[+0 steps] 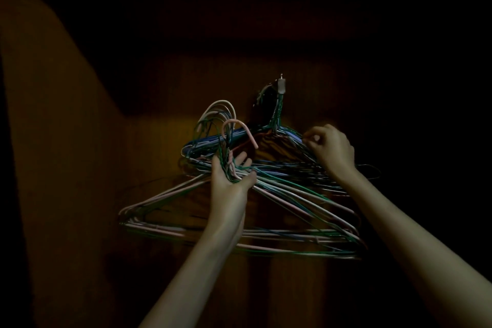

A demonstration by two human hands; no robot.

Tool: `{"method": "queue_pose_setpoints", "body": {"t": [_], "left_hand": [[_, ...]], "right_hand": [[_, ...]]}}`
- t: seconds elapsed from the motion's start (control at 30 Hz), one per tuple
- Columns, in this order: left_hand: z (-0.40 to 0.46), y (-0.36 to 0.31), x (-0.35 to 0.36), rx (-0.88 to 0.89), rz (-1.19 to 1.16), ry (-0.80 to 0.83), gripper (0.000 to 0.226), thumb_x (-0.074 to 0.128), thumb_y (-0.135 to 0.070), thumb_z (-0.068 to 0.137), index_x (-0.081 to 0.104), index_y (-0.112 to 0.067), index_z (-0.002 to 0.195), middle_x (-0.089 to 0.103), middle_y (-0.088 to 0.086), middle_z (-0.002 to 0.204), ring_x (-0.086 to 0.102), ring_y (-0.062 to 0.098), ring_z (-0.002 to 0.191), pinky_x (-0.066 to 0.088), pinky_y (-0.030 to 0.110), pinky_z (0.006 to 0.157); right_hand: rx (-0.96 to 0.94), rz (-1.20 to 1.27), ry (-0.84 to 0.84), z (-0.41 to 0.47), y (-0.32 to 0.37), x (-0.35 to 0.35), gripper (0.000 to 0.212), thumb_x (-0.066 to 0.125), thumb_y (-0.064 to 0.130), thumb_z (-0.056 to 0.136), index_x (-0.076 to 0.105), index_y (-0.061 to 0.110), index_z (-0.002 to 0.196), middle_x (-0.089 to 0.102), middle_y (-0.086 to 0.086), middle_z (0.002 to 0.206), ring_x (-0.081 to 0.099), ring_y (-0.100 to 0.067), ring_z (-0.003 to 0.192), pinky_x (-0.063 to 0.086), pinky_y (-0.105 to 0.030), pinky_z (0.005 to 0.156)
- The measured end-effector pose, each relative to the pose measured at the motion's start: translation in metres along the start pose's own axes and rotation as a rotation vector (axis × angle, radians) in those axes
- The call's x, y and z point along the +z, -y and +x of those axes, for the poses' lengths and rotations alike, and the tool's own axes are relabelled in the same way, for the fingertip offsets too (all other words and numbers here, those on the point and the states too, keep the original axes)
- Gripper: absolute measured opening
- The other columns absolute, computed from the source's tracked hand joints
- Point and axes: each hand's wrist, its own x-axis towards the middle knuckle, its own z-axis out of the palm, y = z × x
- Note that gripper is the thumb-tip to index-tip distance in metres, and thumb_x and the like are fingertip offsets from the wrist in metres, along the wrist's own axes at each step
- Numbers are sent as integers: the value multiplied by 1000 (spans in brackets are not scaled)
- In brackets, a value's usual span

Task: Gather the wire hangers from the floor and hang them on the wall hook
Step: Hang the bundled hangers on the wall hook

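The room is very dark. A small metal wall hook sits on the wooden wall at centre. Several wire hangers in green and blue hang from it by their twisted necks. My left hand grips a bundle of pink, white and green wire hangers at their necks, just below and left of the hook, with their curved tops pointing up. My right hand pinches the shoulder wires of the hanging hangers on the right side.
A brown wooden wall fills the background, lit dimly around the hangers. A lighter wall surface slopes down at the left. Everything else is in deep shadow.
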Motion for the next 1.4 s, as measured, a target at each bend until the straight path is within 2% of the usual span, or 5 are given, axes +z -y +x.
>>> {"method": "queue_pose_setpoints", "body": {"t": [0.2,0.5,0.7,1.3,1.4], "left_hand": [[-10,-5,-6,-9,5,4,77,51,11,89,19,-24,149,57,2,130,54,13,119,38,37,106],[-36,-9,-15,-75,-20,4,82,53,13,86,18,-24,149,51,4,136,50,16,124,36,42,109],[-62,-19,-25,-99,1,48,80,50,13,88,16,-24,150,55,1,132,52,15,121,36,37,107],[-90,-30,-42,-119,-35,109,82,47,13,89,6,-24,150,50,9,136,50,23,125,40,32,101],[-84,-30,-38,-103,-46,124,80,47,14,89,10,-24,150,49,10,137,50,23,125,41,29,97]], "right_hand": [[-30,-30,12,-19,21,-19,34,60,35,88,60,22,118,56,0,118,42,-19,117,37,-30,82],[-129,374,412,-91,61,-34,10,60,28,88,66,28,97,65,13,92,59,1,89,45,-17,78],[-121,338,515,-122,76,-45,12,60,29,89,62,37,82,62,21,79,56,13,76,42,-5,66],[70,345,123,-137,73,-65,12,59,20,90,69,14,92,64,6,84,62,-15,86,51,-37,81],[71,304,70,-127,70,-69,15,58,21,90,70,12,94,62,6,85,60,-11,84,49,-32,80]]}}
